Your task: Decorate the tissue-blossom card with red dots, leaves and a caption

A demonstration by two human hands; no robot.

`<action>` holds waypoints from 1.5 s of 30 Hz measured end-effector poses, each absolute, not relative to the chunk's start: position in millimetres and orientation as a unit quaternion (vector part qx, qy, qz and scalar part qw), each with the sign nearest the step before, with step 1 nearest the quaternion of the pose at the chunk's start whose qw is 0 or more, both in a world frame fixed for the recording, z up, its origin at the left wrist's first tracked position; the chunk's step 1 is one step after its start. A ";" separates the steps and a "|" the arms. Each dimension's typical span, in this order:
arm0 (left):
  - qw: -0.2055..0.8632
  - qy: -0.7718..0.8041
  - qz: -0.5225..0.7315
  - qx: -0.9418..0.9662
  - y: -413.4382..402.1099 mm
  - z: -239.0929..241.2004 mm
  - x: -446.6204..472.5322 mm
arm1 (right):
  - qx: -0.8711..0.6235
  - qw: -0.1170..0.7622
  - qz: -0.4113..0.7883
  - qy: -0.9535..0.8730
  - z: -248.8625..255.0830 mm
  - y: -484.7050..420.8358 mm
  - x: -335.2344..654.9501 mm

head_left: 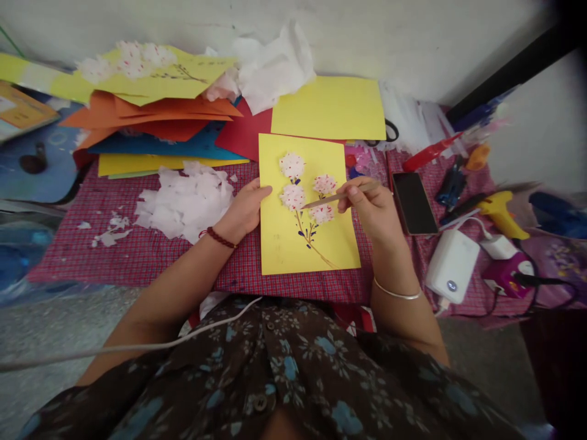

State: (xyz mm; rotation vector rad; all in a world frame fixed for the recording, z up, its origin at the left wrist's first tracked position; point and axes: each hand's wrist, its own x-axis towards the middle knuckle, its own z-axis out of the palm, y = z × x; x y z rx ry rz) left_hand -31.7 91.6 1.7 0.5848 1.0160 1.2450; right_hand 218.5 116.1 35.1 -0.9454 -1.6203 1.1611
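A yellow card lies on the red checked cloth in front of me. It carries several white tissue flowers on painted stems. My left hand rests on the card's left edge, fingers curled and thumb over the edge, pinning it down. My right hand is closed round a thin wooden stick. The stick's tip touches the card between the flowers.
A heap of white tissue scraps lies left of the card. Stacked coloured sheets and a second yellow sheet sit behind. A black phone, a white power bank, a yellow glue gun and scissors lie at the right.
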 end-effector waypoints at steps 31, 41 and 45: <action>0.548 0.537 0.530 0.362 83.9 3.9 -23.0 | -0.423 0.517 0.386 -0.637 24.8 120.3 206.4; 0.579 0.517 0.535 0.332 85.3 12.6 -26.6 | -0.432 0.565 0.346 -0.612 31.5 122.7 212.2; 0.594 0.533 0.524 0.296 85.6 14.5 -28.2 | -0.418 0.529 0.388 -0.629 27.1 120.8 206.1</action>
